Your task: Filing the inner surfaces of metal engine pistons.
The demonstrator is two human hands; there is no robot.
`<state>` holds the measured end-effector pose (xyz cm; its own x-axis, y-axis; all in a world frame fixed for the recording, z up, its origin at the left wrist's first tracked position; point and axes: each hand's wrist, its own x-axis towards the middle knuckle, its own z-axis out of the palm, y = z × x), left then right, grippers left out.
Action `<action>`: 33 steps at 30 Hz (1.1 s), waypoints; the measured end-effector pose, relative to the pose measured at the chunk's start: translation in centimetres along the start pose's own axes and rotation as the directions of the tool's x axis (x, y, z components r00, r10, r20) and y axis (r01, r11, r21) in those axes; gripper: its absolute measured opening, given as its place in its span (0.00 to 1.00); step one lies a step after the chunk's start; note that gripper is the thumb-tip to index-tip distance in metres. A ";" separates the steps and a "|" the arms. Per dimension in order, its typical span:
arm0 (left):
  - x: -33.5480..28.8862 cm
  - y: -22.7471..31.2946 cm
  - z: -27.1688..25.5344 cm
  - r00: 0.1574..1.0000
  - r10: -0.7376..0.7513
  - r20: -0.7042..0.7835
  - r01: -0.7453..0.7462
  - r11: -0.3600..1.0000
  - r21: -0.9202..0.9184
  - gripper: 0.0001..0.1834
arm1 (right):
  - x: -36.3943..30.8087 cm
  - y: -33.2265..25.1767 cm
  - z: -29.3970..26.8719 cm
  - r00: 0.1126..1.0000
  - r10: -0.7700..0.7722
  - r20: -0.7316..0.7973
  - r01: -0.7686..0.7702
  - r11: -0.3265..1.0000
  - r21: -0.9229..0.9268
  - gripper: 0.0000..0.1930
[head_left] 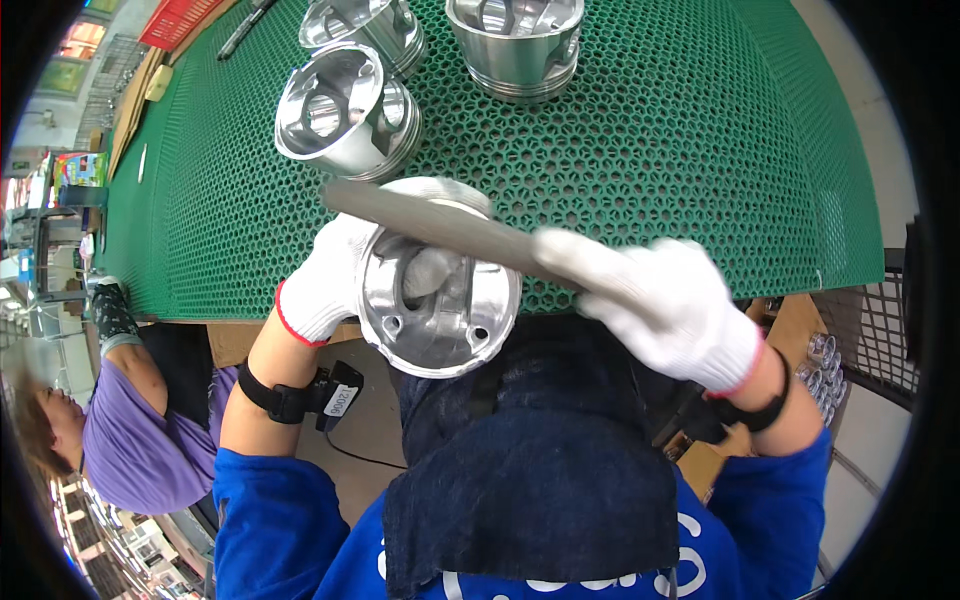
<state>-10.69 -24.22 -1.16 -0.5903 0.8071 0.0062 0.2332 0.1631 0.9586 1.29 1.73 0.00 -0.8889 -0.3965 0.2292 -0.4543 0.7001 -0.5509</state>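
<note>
A silver metal piston (492, 312) is tilted at the near edge of the green mat, its hollow side toward me. In a white glove with a red cuff, my left hand (335, 268) wraps round the piston's left side; some of its fingers are hidden behind the metal. My right hand (680, 310), gloved the same way, is closed on a long flat grey file (430, 222). The file slants across the far part of the piston's rim, slightly blurred. Whether it touches the metal I cannot tell.
Further back stand more pistons, one close (350, 112), another behind it (365, 32) and a third (520, 52). The green honeycomb mat (660, 150) covers the table. A black pen-like tool (245, 30) and red crate (182, 20) lie far left. A person in purple (150, 430) is at left.
</note>
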 end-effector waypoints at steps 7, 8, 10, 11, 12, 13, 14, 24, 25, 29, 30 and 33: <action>0.2 1.5 0.2 0.995 -0.100 -0.002 0.100 0.993 -0.063 0.32 | 0.8 0.1 -4.2 0.977 -0.023 0.214 0.051 0.990 -0.129 0.29; 0.1 1.4 0.4 0.998 -0.061 -0.018 0.061 0.998 0.020 0.30 | 2.1 0.3 -2.9 0.991 -0.045 0.129 0.056 0.995 -0.086 0.28; -1.0 1.2 0.0 0.998 -0.010 -0.069 0.024 0.978 0.206 0.26 | 3.6 0.4 -1.6 0.997 -0.013 0.074 0.012 1.000 0.018 0.25; -1.0 1.4 -0.5 0.996 0.088 0.000 -0.080 0.906 0.416 0.26 | 3.6 0.7 -1.3 1.000 -0.024 0.020 0.022 0.994 0.104 0.25; -1.9 1.7 0.2 0.992 -0.008 -0.130 0.031 0.983 0.181 0.26 | 3.1 0.4 -1.2 0.999 0.038 -0.011 -0.033 0.965 0.260 0.22; -3.2 0.7 1.1 0.937 0.156 -0.311 -0.088 0.971 0.220 0.32 | 1.8 0.9 -1.6 0.998 -0.001 -0.066 0.021 0.951 0.309 0.22; -4.0 1.1 2.8 0.830 0.139 -0.539 -0.062 0.985 0.159 0.34 | -0.1 1.2 -1.5 0.987 0.075 -0.143 0.001 0.883 0.470 0.25; -5.5 0.5 5.3 0.803 0.108 -0.586 0.033 0.974 0.224 0.64 | -5.6 -0.1 -0.2 0.970 0.199 -0.141 -0.144 0.934 0.329 0.24; -6.5 0.6 5.5 0.820 0.056 -0.570 -0.026 0.998 0.061 0.56 | -6.3 -0.9 -0.4 0.958 0.267 -0.107 -0.213 0.908 0.361 0.23; -8.3 0.6 4.3 0.764 -0.187 -0.618 0.024 0.965 -0.262 0.34 | -9.8 -1.4 -1.2 0.966 0.217 -0.142 -0.188 0.963 0.195 0.20; -7.2 0.6 3.8 0.786 -0.069 -0.614 0.034 0.997 -0.068 0.34 | -10.4 -1.5 -1.6 0.978 0.189 -0.091 -0.168 0.966 0.198 0.21; -3.2 1.4 2.0 0.905 -0.058 -0.422 0.074 0.997 0.021 0.33 | -11.0 -1.7 -1.5 0.993 0.100 -0.069 -0.083 0.974 0.212 0.24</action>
<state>-6.99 -25.43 -0.43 -0.8737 0.4813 0.0703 0.2054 0.2341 0.9503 11.76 5.77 -0.38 -0.9317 -0.2829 0.2279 -0.3563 0.5891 -0.7253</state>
